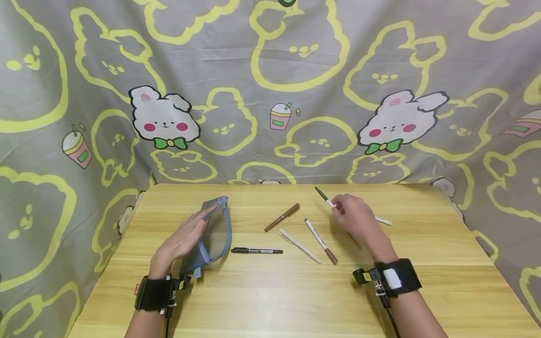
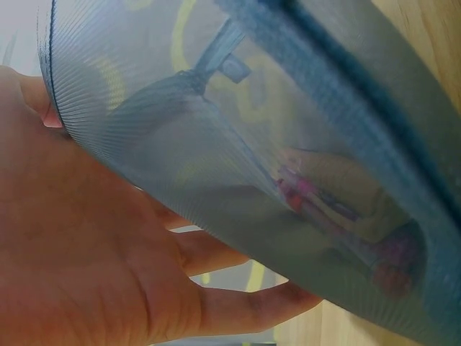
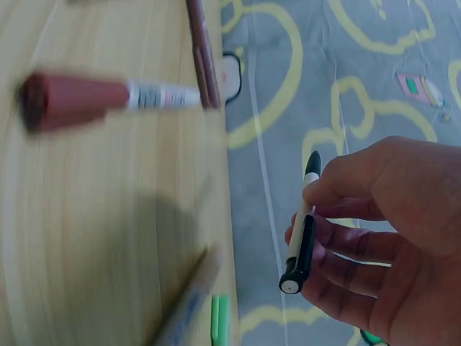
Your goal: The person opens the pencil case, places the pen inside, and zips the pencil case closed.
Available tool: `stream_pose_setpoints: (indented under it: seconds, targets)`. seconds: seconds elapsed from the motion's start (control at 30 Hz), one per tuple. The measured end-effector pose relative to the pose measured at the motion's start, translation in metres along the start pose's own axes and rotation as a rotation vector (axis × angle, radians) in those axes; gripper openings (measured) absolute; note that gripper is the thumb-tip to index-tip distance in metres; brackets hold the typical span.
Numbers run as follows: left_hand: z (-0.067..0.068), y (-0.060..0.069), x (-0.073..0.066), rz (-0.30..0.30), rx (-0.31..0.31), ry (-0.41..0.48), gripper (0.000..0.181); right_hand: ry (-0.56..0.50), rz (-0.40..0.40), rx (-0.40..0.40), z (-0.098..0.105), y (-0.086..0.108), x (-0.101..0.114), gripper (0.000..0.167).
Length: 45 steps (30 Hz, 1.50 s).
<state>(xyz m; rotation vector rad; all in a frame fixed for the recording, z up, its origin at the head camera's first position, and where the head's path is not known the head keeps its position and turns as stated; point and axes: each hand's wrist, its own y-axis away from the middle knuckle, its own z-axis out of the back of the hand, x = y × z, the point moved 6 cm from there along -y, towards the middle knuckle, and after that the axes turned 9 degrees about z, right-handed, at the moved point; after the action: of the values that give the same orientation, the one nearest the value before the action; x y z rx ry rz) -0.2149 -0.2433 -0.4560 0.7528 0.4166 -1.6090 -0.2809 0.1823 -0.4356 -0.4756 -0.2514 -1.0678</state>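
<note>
A blue mesh zip pouch (image 1: 228, 230) stands on its side at the left of the table, its mouth facing right. Along its outer left side my left hand (image 1: 186, 233) lies with fairly straight fingers touching it. Blurred pink and red shapes (image 2: 392, 263) show through the mesh in the left wrist view. Above the table's right half, my right hand (image 1: 355, 216) pinches a white marker pen (image 3: 297, 245) with a dark tip and black clip end between thumb and fingers. Nearby lie a white marker with a brown cap (image 1: 321, 241) and a white-and-green pen (image 1: 383, 220), partly behind the hand.
Mid-table lie a brown pen (image 1: 282, 217), a beige pen (image 1: 299, 245) and a black marker (image 1: 257, 250). The wooden table (image 1: 270, 300) ends against a grey patterned curtain (image 1: 236, 61) at the back and sides.
</note>
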Motion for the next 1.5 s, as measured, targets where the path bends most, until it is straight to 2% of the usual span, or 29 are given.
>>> stream_pose_setpoints:
  seconds: [0.2,0.67,0.9,1.3,1.5]
  targets:
    - [-0.001,0.0,0.001,0.007,0.004,0.014,0.057,-0.066,0.066,0.014,-0.015,-0.001,0.027,0.021]
    - [0.001,-0.002,-0.002,-0.027,-0.011,-0.028,0.056,-0.198,0.073,0.076,-0.059,-0.006,0.097,0.018]
    - [0.0,-0.003,-0.003,-0.025,-0.003,-0.031,0.057,-0.21,0.1,0.106,-0.074,-0.014,0.126,0.021]
    - [0.0,-0.003,-0.003,-0.041,-0.01,-0.04,0.057,-0.158,0.192,0.089,-0.084,-0.023,0.161,0.026]
    - [0.0,-0.003,-0.005,-0.08,-0.015,-0.055,0.057,-0.192,0.201,0.099,-0.093,-0.027,0.176,0.025]
